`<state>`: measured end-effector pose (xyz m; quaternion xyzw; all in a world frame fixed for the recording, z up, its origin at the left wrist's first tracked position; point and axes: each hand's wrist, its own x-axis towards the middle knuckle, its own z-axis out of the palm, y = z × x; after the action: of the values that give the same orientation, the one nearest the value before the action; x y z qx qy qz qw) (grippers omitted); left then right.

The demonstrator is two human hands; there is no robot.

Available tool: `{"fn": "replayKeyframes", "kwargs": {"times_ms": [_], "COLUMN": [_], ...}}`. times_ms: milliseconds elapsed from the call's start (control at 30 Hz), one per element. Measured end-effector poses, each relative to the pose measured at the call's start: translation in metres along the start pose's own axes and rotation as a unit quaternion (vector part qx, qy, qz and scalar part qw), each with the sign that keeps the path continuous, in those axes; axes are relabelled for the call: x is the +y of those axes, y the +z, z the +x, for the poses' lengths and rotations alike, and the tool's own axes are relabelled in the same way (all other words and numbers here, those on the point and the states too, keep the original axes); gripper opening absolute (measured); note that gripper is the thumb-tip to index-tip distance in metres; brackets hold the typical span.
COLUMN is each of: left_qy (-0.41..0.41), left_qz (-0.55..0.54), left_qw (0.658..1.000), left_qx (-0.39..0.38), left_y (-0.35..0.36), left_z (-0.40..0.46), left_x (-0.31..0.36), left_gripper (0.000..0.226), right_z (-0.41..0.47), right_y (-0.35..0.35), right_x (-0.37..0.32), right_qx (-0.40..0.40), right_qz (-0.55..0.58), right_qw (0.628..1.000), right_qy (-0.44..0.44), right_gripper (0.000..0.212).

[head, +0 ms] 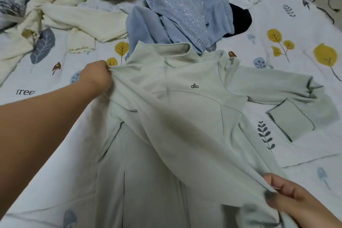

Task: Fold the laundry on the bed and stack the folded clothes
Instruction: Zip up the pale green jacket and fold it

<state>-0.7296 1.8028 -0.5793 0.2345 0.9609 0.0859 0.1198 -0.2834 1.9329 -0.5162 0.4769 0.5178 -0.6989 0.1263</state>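
Spread front-up across the middle of the bed [277, 24], the pale green zip jacket [194, 116] lies with its stand-up collar toward the far side and a small black "allo" logo [194, 86] on the chest. The person's left hand [96, 76] reaches in from the left edge, its fingers curled round a bunch of fabric at the jacket's shoulder, which is drawn up into a small peak. The right hand [292, 198] sits at the lower right corner of the view, thumb and fingers pinching the edge of the left sleeve, so that a broad band of green cloth is stretched diagonally between the two hands and lies over the jacket's front. The jacket's other sleeve [288, 102] stretches out to the right on the bedsheet and doubles back on itself, its cuff end folded toward the body. Just beyond the collar lies a heap of unfolded light blue garments [166, 24], one with a glittery panel, touching or overlapping the collar's far edge. A dark navy item [240, 18] lies to the right of that heap, and crumpled cream clothes [83, 11] are strewn over the upper left of the bed. The bedsheet is white, printed with yellow and grey leaves and small mushrooms.
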Motion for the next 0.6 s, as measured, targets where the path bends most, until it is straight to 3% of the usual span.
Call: {"fn": "replayKeyframes", "kwargs": {"times_ms": [100, 167, 300, 367, 467, 533, 600], "left_qy": [-0.038, -0.048, -0.091, -0.134, -0.083, -0.062, -0.065], "left_qz": [-0.042, -0.055, -0.091, -0.125, -0.137, -0.131, -0.109], "left_qw": [0.998, 0.996, 0.990, 0.983, 0.987, 0.989, 0.989], "left_qx": [0.028, 0.041, 0.060, 0.019, -0.019, 0.030, 0.081], "left_y": [0.002, 0.005, 0.012, 0.014, 0.018, 0.017, 0.016], "left_z": [-0.004, -0.004, -0.003, -0.002, -0.004, -0.008, -0.013], "left_x": [-0.001, -0.005, -0.002, 0.001, -0.002, -0.004, 0.000], "left_gripper": [0.022, 0.023, 0.035, 0.051, 0.028, 0.022, 0.031], "right_z": [0.001, 0.006, 0.011, 0.013, 0.019, 0.020, 0.023], "right_y": [-0.001, 0.002, 0.006, 0.011, 0.011, 0.009, 0.006], "right_x": [0.006, 0.010, 0.023, 0.025, 0.033, 0.035, 0.041], "right_qx": [0.064, 0.131, 0.317, 0.368, 0.366, 0.386, 0.435], "right_qz": [-0.192, -0.255, -0.303, -0.308, -0.297, -0.322, -0.392], "right_qw": [0.979, 0.957, 0.896, 0.875, 0.880, 0.860, 0.807], "right_qy": [0.021, 0.047, 0.068, 0.063, 0.063, 0.092, 0.076], "right_gripper": [0.021, 0.015, 0.020, 0.014, 0.010, 0.022, 0.052]}}
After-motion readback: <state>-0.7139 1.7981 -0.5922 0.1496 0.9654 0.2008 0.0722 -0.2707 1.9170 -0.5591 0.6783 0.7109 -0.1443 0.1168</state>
